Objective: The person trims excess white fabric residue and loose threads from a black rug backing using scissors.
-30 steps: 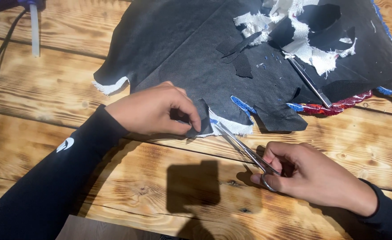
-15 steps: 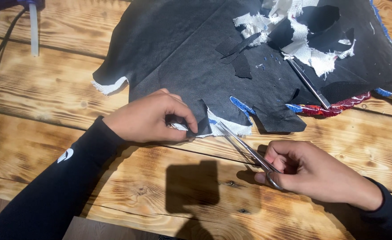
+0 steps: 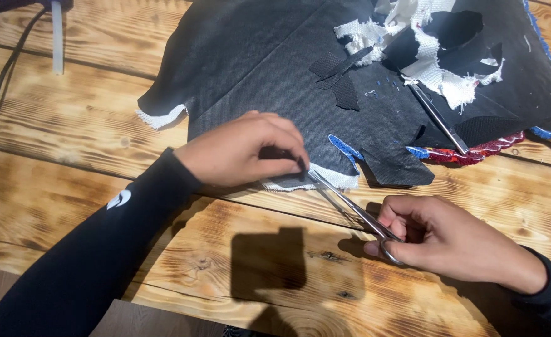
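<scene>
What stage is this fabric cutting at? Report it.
Done: cut black scraps and torn white pieces lie on the black fabric. In hand: left hand pinches the edge; right hand works scissors there. Left: most fabric looks uncut.

Bare table (image 3: 69, 125) left; fabric scraps (image 3: 425, 56) crowd right.

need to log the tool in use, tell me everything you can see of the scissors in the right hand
The scissors are slim, silvery metal with long narrow blades and small ring handles. They lie slanted, tips up-left, handles down-right, low over the wooden table. The right hand holds the rings, which its fingers mostly hide. The blades look nearly closed, their tips at the white frayed edge of the black fabric, right beside the left hand pinching that edge. Their thin shadow falls on the wood beneath.
</scene>
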